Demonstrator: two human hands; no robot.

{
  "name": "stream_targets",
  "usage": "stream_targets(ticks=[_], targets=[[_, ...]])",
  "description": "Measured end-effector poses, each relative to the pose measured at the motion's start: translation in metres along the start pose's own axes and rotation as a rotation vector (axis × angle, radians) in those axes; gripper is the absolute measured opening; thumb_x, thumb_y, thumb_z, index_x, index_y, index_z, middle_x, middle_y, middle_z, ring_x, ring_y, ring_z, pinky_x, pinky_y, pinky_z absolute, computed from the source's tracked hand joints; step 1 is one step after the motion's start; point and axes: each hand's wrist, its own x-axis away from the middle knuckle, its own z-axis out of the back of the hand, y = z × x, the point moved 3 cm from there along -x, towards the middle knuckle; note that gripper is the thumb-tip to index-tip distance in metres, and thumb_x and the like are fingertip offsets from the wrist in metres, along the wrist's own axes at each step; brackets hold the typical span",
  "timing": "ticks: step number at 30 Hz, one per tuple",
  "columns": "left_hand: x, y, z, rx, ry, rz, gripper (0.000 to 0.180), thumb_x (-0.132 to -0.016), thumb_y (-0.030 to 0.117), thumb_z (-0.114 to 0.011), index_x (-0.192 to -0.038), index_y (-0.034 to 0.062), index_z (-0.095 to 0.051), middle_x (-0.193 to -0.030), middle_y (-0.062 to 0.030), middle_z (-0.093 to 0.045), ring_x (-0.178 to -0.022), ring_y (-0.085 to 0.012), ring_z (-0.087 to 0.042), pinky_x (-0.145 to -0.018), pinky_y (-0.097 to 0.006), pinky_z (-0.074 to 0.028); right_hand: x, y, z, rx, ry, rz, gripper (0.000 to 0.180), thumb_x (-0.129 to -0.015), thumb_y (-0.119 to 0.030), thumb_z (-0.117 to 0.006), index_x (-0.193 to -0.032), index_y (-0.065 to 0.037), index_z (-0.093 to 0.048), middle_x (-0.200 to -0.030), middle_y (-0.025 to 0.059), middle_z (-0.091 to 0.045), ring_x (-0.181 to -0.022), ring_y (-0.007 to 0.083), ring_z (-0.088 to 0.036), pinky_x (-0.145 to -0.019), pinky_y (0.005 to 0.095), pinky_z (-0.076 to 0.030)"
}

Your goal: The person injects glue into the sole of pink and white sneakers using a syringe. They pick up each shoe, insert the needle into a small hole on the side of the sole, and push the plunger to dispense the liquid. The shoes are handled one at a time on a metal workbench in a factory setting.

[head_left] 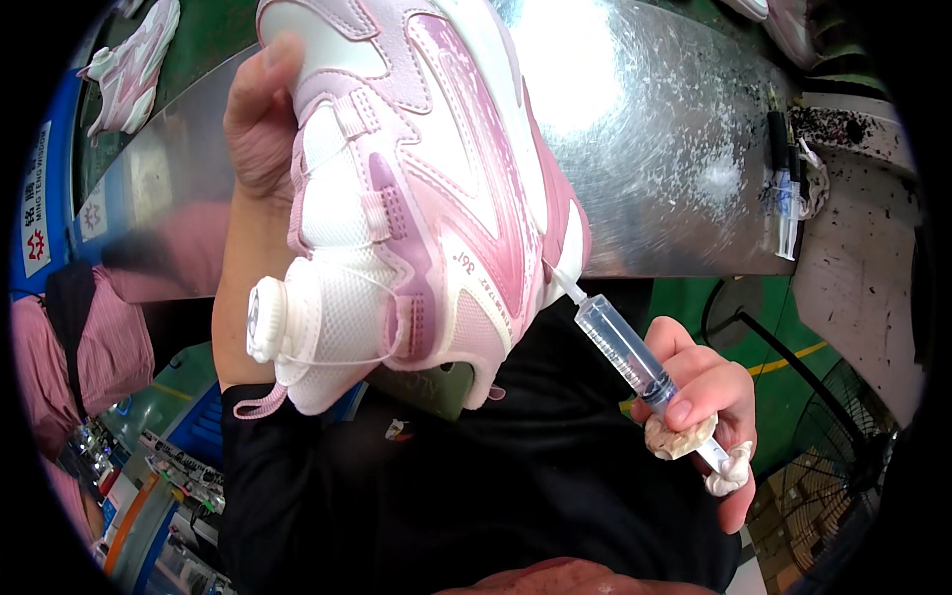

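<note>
A pink, white and lilac sneaker (342, 213) fills the middle, tilted on its side with its toe away from me. My left hand (263, 124) grips it near the toe; most of those fingers are hidden behind the shoe. A white lacing dial (268, 319) sits at its tongue. In my right hand (714, 387) is a clear syringe (613, 337), fingers closed round the barrel's lower end and the plunger. Its thin tip touches, or nearly touches, the seam between upper and sole near the heel. Crumpled whitish wrapping (682, 436) covers the syringe's flange and plunger end.
Beyond the shoe lies a scratched metal table (645, 139) strewn with pale flecks. Syringe-like tools (785, 183) rest at its right edge. Another pink sneaker (134, 69) is at far left, a person's pink striped clothing (109, 342) below it. A black fan (833, 446) stands right.
</note>
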Motion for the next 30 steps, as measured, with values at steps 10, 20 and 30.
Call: stream_targets(ticks=[10, 20, 30], targets=[[-0.01, 0.003, 0.004, 0.071, -0.144, 0.044, 0.04, -0.082, 0.022, -0.059, -0.113, -0.0032, -0.056, -0.108, -0.0161, -0.064, -0.097, -0.0281, -0.064, -0.089, -0.043, -0.051, 0.008, 0.008, -0.002, -0.097, 0.127, 0.052, 0.084, -0.067, -0.071, -0.065, -0.107, 0.002, -0.058, -0.089, 0.0106, -0.064, -0.073, 0.0172, -0.051, -0.069, 0.0294, -0.032], [-0.014, 0.003, 0.001, 0.076, -0.112, 0.048, 0.04, -0.082, 0.023, -0.059, -0.113, -0.0031, -0.056, -0.107, -0.016, -0.064, -0.097, -0.0283, -0.064, -0.089, -0.043, -0.051, 0.009, 0.012, 0.0, -0.155, 0.142, 0.046, 0.083, -0.067, -0.071, -0.065, -0.106, 0.001, -0.057, -0.089, 0.0116, -0.063, -0.076, 0.0182, -0.051, -0.07, 0.0295, -0.033], [-0.012, 0.0, -0.002, 0.062, -0.063, 0.046, 0.041, -0.082, 0.024, -0.06, -0.113, -0.003, -0.056, -0.107, -0.0159, -0.065, -0.097, -0.0284, -0.064, -0.089, -0.043, -0.052, 0.012, 0.016, 0.004, -0.151, 0.103, 0.042, 0.077, -0.066, -0.069, -0.068, -0.108, -0.005, -0.056, -0.094, 0.0121, -0.061, -0.08, 0.0194, -0.047, -0.071, 0.0302, -0.033]])
